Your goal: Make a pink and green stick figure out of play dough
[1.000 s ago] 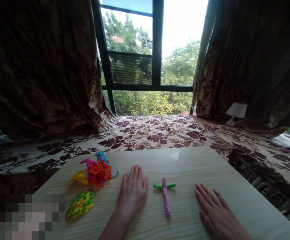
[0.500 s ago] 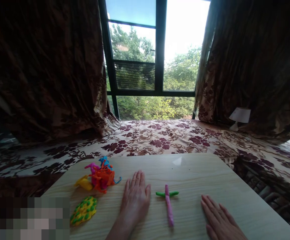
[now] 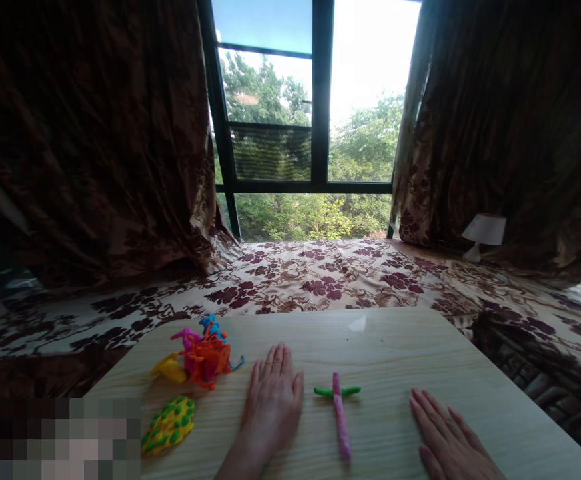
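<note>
Rests left hand (image 3: 273, 403) at lower centre, right hand (image 3: 449, 435) at lower right, gripping nothing; has pink stick (image 3: 341, 429) already across green stick (image 3: 352, 391); shows no clear step left.

Floral curtains (image 3: 105, 133) hang on both sides of a dark-framed window (image 3: 321, 100) looking onto leafy green trees (image 3: 360, 150), while a small white-shaded lamp (image 3: 484, 230) stands at right, near one drape, on a pale cloth (image 3: 295, 267) patterned with maroon blooms.
</note>
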`<action>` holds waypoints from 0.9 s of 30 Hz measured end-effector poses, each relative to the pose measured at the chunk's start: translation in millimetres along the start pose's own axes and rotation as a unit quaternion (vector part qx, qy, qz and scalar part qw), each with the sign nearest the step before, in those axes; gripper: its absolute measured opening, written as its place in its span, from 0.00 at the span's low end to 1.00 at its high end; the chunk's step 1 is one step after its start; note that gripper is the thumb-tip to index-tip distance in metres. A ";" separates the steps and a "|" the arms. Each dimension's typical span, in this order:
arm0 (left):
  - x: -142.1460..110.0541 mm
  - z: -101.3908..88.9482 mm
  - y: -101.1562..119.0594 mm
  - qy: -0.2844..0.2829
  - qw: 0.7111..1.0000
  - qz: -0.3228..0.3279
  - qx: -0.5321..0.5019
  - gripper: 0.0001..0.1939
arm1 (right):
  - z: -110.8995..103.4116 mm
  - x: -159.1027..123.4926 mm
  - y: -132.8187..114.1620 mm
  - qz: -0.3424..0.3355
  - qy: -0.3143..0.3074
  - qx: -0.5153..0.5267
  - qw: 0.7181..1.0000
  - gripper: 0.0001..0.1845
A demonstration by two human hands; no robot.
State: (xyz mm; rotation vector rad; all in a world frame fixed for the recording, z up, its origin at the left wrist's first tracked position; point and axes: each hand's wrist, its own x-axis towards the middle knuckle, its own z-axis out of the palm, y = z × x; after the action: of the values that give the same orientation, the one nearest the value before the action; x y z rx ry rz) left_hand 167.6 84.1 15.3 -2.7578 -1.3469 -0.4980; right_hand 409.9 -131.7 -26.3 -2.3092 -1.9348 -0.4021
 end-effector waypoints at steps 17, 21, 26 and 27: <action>0.1 2.0 -0.2 0.003 1.000 -0.002 -0.003 0.29 | 10.5 -11.7 -4.6 -0.031 0.002 -0.021 0.999 0.27; 0.7 0.2 0.3 0.004 1.000 -0.001 0.003 0.29 | -2.3 15.2 -22.4 -0.038 -0.017 0.002 0.999 0.27; 1.8 -2.2 0.9 -0.006 1.000 -0.001 0.018 0.29 | -19.0 45.6 -8.0 0.081 -0.029 -0.019 0.996 0.27; 1.8 -2.1 1.1 -0.007 1.000 -0.003 0.024 0.29 | -16.3 39.7 -2.2 0.075 -0.015 -0.029 0.997 0.27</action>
State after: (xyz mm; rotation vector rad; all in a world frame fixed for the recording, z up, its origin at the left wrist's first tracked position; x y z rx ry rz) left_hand 168.9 84.4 17.9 -2.7250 -1.3527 -0.4407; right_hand 411.8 -97.5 -0.3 -2.4893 -1.7703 -0.4157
